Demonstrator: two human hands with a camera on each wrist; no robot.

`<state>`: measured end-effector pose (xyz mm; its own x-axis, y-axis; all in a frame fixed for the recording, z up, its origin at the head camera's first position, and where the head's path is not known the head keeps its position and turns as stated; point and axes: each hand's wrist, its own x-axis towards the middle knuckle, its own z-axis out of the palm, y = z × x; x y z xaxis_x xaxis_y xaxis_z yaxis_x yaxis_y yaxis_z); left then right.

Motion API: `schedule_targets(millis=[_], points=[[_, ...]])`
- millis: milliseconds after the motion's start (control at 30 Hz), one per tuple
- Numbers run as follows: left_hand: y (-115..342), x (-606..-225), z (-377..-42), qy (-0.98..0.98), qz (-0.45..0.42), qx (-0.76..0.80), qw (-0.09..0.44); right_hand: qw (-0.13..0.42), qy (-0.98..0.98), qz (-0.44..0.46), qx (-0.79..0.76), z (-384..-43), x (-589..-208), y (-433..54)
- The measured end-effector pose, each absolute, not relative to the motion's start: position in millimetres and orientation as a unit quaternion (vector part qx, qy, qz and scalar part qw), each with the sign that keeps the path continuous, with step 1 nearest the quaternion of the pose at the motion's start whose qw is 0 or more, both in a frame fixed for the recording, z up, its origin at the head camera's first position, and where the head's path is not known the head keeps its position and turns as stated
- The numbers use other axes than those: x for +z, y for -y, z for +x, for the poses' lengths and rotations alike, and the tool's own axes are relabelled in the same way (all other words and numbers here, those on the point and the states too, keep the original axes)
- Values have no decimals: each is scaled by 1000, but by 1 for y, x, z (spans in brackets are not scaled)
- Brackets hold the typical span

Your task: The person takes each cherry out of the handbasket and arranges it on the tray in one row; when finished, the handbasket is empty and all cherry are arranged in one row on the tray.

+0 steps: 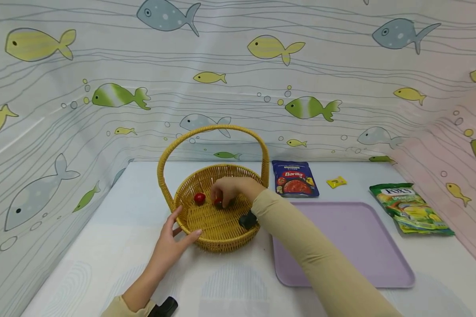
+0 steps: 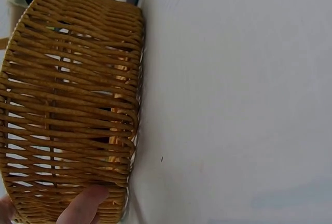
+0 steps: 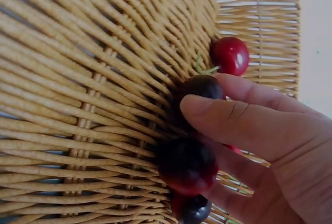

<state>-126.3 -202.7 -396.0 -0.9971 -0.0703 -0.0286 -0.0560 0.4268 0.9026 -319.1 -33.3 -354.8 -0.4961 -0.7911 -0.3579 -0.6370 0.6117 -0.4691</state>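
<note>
My right hand [image 1: 228, 191] reaches into the yellow wicker basket [image 1: 218, 244]. In the right wrist view its thumb and fingers pinch a dark round cherry-like fruit [image 3: 205, 86]. Beside the fingers lies a red cherry-like fruit [image 3: 233, 56]; a thin green stem shows there. Below the thumb are a larger dark-red fruit [image 3: 188, 168] and another dark one [image 3: 193, 208]. My left hand [image 1: 169, 246] rests against the basket's outer front-left wall, thumb and fingers spread. A fingertip [image 2: 87, 203] touches the weave in the left wrist view.
A lilac tray [image 1: 365, 246] lies right of the basket, partly under my right forearm. Behind it are a blue Barilla pouch [image 1: 295, 179] and a small yellow packet [image 1: 336, 182]. A green FOX'S bag [image 1: 411, 209] lies far right. The basket's tall handle [image 1: 214, 127] arches overhead.
</note>
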Motion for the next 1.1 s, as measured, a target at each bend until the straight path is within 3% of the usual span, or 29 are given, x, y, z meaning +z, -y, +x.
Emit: schedule_targets(millis=[600, 1100], points=[[202, -398, -128, 844, 42, -535, 5, 216, -843, -476, -127, -308, -324, 24], [202, -397, -128, 845, 34, -533, 8, 169, -815, -529, -163, -278, -303, -28]])
